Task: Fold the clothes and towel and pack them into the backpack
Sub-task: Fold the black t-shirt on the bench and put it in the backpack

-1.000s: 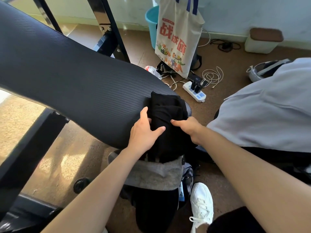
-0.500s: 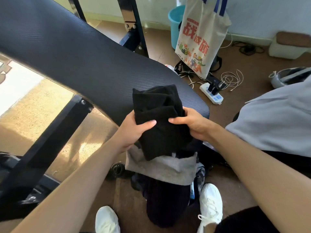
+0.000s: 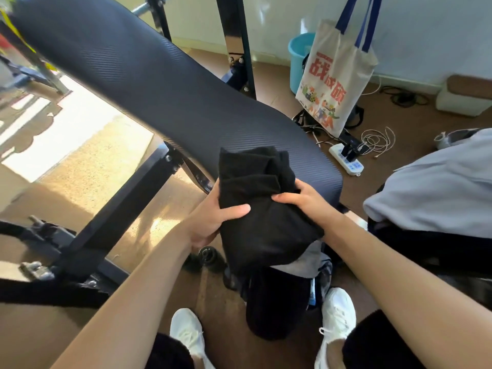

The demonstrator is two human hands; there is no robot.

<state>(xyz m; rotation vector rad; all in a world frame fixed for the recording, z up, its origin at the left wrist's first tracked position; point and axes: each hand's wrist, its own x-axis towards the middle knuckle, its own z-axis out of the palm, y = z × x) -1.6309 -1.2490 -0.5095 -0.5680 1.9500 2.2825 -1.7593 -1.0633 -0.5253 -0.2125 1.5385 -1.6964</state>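
Observation:
A folded black garment point(image 3: 262, 206) is held in the air over the near end of the padded bench point(image 3: 149, 83). My left hand point(image 3: 213, 219) grips its left edge, thumb across the front. My right hand point(image 3: 303, 199) grips the right edge, thumb on top. Directly below, between my feet, stands the black backpack point(image 3: 277, 304), with a grey folded cloth point(image 3: 306, 262) showing at its opening. The garment hides most of that opening.
A light grey garment point(image 3: 436, 182) lies at the right. The floor beyond holds a white power strip point(image 3: 347, 162) with cables, a printed tote bag point(image 3: 334, 81), a blue bucket point(image 3: 299, 59) and a white box point(image 3: 463, 98). Black bench legs point(image 3: 114, 214) stand left.
Both hands have lifted the black garment off the bench end and drawn it toward me, over the backpack. The view has tilted down, showing both white shoes.

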